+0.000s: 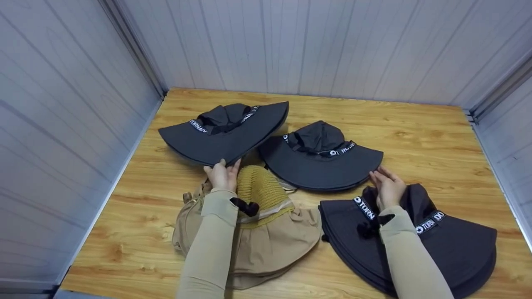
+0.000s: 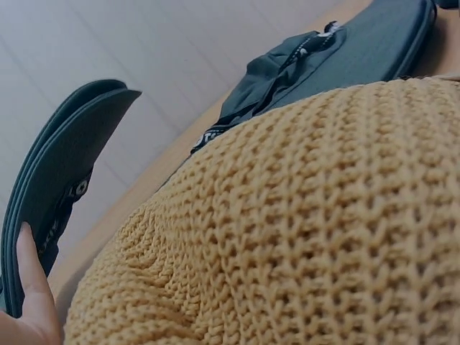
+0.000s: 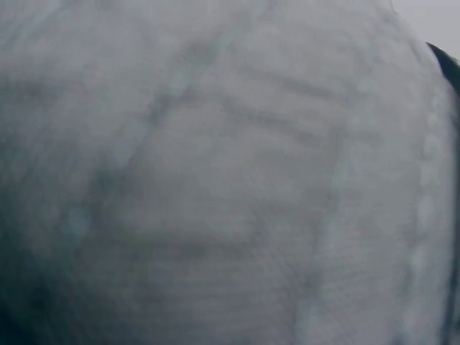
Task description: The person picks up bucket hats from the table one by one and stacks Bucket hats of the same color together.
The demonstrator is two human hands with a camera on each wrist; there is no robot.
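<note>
My left hand (image 1: 223, 177) grips the near brim edge of a dark grey sun hat (image 1: 216, 145), whose right side is tilted up. In the left wrist view, the thumb lies against its layered brim (image 2: 61, 162). At the right tip of a second dark sun hat (image 1: 316, 172), in the middle, my right hand (image 1: 389, 187) pinches the brim. Both hats carry black bands with white lettering. Below the right hand lies a stack of dark sun hats (image 1: 461, 245). Blurred grey cloth (image 3: 237, 194) fills most of the right wrist view.
Tan sun hats (image 1: 274, 249) with a mustard knitted crown (image 1: 259, 187) lie stacked under my left forearm, close to the dark stack. Everything rests on a wood-grain table (image 1: 415, 133). Pale panel walls (image 1: 282, 50) stand behind it and at both sides.
</note>
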